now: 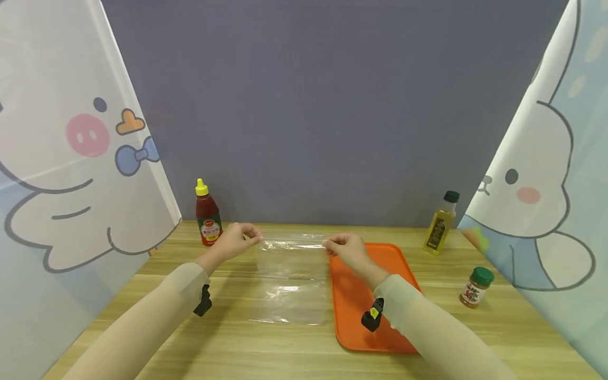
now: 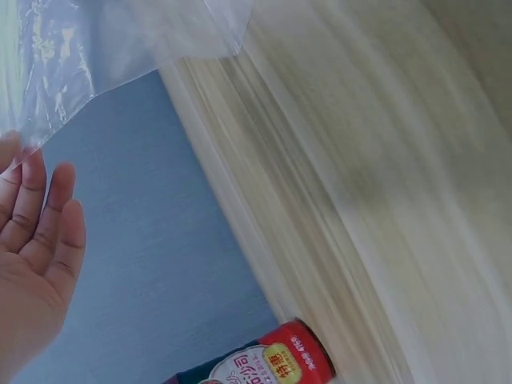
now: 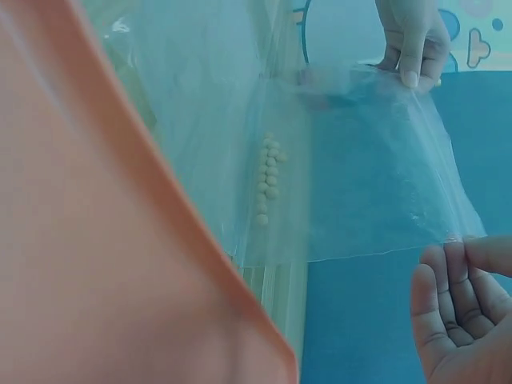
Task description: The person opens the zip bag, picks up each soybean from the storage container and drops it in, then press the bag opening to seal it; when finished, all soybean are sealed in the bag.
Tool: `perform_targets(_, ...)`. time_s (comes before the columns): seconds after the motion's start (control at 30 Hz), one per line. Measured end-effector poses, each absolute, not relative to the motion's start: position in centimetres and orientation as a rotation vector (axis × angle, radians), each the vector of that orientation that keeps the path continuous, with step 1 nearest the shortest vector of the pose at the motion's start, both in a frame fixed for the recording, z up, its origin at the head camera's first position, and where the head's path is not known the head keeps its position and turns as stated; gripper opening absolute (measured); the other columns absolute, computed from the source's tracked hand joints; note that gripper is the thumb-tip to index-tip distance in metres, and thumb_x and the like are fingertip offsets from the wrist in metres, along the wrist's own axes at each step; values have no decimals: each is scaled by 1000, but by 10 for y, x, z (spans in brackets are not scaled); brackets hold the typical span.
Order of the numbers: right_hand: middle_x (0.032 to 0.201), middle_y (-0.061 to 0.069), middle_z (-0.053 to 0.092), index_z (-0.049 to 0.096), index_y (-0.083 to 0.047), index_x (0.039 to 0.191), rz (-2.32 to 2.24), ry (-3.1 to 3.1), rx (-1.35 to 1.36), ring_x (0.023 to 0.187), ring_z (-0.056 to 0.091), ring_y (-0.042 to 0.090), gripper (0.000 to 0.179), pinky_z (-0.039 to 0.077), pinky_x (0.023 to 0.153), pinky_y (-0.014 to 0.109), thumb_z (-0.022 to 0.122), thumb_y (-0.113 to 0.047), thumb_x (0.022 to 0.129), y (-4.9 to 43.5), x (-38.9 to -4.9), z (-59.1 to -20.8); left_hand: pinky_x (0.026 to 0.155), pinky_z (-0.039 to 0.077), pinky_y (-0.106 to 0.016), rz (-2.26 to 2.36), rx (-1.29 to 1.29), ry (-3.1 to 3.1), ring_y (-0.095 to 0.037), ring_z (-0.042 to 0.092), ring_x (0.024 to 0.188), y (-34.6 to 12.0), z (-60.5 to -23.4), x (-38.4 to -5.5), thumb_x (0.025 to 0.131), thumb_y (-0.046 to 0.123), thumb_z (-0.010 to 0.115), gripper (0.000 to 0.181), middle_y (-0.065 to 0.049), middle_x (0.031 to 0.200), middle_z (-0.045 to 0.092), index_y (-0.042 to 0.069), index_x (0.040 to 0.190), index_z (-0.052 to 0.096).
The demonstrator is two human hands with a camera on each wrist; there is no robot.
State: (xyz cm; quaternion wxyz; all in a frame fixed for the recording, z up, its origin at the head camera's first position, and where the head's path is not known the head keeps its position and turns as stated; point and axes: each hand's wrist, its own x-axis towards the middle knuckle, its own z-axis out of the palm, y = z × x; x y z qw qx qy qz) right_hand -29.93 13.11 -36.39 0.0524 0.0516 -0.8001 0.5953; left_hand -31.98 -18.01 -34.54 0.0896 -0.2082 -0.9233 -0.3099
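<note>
A clear plastic bag (image 1: 293,256) is stretched between both hands by its top edge. My left hand (image 1: 233,241) pinches one top corner between thumb and fingers. The other top corner is in the pinch of my right hand (image 1: 349,250), whose remaining fingers are loosely bent in the right wrist view. Through the plastic, several small pale balls (image 3: 268,178) show in a cluster low in the bag. More clear plastic (image 1: 294,306) lies flat on the table nearer me; I cannot tell whether it belongs to the same bag.
An orange tray (image 1: 353,311) lies under my right forearm. Behind my left hand stands a red sauce bottle (image 1: 208,214) with a yellow cap. An oil bottle (image 1: 439,227) and a green-lidded spice jar (image 1: 476,287) stand at right on the wooden table (image 1: 228,348).
</note>
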Motion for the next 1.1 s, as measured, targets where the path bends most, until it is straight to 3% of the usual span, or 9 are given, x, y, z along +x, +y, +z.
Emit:
perform_targets(0.27,87,18,73,73,1,97,1888,-2423,175,80,70,31,15,58,78,44,71,-11,88,123,-296,-363,74,53,-32,-968,-595,-2722,-14,61,80,-189,-344,-312,91,15,67,7,-3,85,69,9,91,69)
perform_targets(0.47,87,17,73,72,2,100,1946,-2392,200,83,70,34,16,58,79,46,70,-9,88,115,-301,-365,69,53,-30,-974,-565,-2680,-15,63,77,-194,-342,-309,90,11,68,6,-6,84,70,6,92,70)
perform_targets(0.8,92,22,71,68,9,105,2018,-2325,108,80,70,30,20,57,81,47,66,-4,90,109,-326,-375,67,58,-36,-1177,-403,-2697,-33,68,88,-188,-349,-328,93,7,64,17,-16,95,70,-3,106,67)
perform_targets(1.1,89,16,70,65,12,105,2069,-2310,17,68,65,16,20,59,78,43,66,4,86,105,-345,-381,75,60,-40,-1478,-200,-2643,-24,70,80,-177,-361,-349,92,0,62,17,-25,99,66,-10,105,65)
